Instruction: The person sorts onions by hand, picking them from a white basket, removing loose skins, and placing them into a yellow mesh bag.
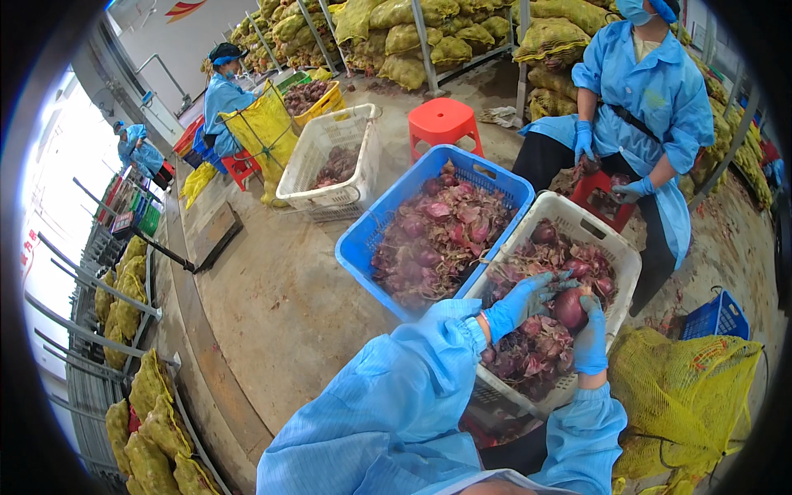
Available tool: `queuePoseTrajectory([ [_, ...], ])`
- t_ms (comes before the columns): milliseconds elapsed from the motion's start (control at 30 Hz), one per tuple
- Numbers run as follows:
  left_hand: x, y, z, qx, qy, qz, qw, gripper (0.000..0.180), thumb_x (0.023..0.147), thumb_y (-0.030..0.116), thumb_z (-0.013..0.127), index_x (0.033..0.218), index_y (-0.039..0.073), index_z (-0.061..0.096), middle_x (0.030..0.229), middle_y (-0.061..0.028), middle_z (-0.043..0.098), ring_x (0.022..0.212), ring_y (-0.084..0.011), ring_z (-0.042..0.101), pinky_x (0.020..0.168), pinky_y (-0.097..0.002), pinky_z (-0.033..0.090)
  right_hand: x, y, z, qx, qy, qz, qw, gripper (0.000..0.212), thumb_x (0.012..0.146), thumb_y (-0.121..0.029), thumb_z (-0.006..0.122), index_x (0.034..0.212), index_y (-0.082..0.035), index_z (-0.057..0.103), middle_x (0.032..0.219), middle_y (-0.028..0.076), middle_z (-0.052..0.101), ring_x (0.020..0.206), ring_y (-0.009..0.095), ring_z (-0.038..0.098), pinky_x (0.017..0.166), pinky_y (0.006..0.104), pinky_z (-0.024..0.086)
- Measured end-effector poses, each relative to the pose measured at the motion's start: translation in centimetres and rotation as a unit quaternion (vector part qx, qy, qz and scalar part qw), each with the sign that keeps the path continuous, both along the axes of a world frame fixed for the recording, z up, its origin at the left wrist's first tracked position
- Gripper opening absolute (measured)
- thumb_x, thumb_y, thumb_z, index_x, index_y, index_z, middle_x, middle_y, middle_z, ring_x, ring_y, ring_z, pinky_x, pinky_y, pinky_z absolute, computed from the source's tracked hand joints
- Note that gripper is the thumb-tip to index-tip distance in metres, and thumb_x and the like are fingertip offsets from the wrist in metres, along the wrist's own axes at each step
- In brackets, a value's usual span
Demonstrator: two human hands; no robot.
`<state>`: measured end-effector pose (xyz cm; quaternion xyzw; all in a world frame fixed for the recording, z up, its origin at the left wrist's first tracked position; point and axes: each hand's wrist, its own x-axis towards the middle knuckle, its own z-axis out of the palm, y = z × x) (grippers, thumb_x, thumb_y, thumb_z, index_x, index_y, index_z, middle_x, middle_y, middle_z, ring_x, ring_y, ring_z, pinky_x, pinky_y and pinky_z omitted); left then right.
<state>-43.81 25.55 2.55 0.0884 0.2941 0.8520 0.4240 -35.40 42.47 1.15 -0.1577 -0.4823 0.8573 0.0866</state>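
One red onion (pixel 568 310) sits over the white crate (pixel 629 268), our right grip (pixel 591 340) closed round its side, our left grip (pixel 520 305) spread beside it. We judge it firm, papery, slippery: best cupped round the belly.

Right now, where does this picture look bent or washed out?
In the head view, the long brown floor strip bows toward a black rim; also there, glare whitens the bright wall or window at far left, while the blue-gloved right hand and round purple onion stay readable.
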Motion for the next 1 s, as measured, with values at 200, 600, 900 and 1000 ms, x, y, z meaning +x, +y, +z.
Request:
queuePoseTrajectory([
  [200, -0.8, -1.3, -0.8, 0.117, -0.001, -0.085, 0.989, 0.049, 0.101, 0.034, 0.043, 0.139, 0.005, 0.043, 0.133, -0.0183, 0.053, 0.120, -0.0289, 0.052, 0.101, -0.0399, 0.043, 1.0, 0.0, 0.8, 0.251, 0.041, -0.026, 0.967, 0.028, 0.092, -0.015, 0.053, 0.118, -0.005, 0.054, 0.114, 0.008, 0.058, 0.101, 0.018, 0.057, 0.091, 0.0317, 0.048],
  [600, -0.9, -1.0, -1.4, 0.130, 0.032, -0.117, 0.984, 0.056, 0.101, 0.039, 0.038, 0.146, 0.005, 0.035, 0.125, -0.0173, 0.060, 0.105, -0.0275, 0.062, 0.082, -0.0377, 0.054, -0.2, -3.1, -0.3, -0.172, 0.018, 0.027, 0.985, 0.034, 0.097, -0.023, 0.038, 0.107, 0.002, 0.058, 0.083, 0.004, 0.055, 0.077, 0.022, 0.054, 0.069, 0.0369, 0.050],
  [900, -1.1, -0.7, -1.7, 0.098, 0.040, -0.091, 0.990, 0.054, 0.102, 0.039, 0.039, 0.141, 0.002, 0.042, 0.118, -0.0151, 0.064, 0.100, -0.0249, 0.065, 0.081, -0.0373, 0.053, -0.2, -1.0, -0.7, -0.204, -0.033, 0.011, 0.978, 0.036, 0.095, -0.029, 0.043, 0.118, -0.005, 0.057, 0.105, 0.010, 0.063, 0.096, 0.026, 0.061, 0.087, 0.0381, 0.052],
  [1000, -1.1, -0.5, -1.5, 0.094, 0.074, -0.083, 0.989, 0.053, 0.101, 0.039, 0.042, 0.135, -0.001, 0.048, 0.115, -0.0146, 0.065, 0.093, -0.0249, 0.067, 0.079, -0.0369, 0.054, -0.3, 0.0, -1.5, -0.136, -0.014, -0.034, 0.990, 0.036, 0.095, -0.032, 0.045, 0.119, -0.007, 0.057, 0.111, 0.011, 0.063, 0.102, 0.027, 0.062, 0.089, 0.0391, 0.052],
])
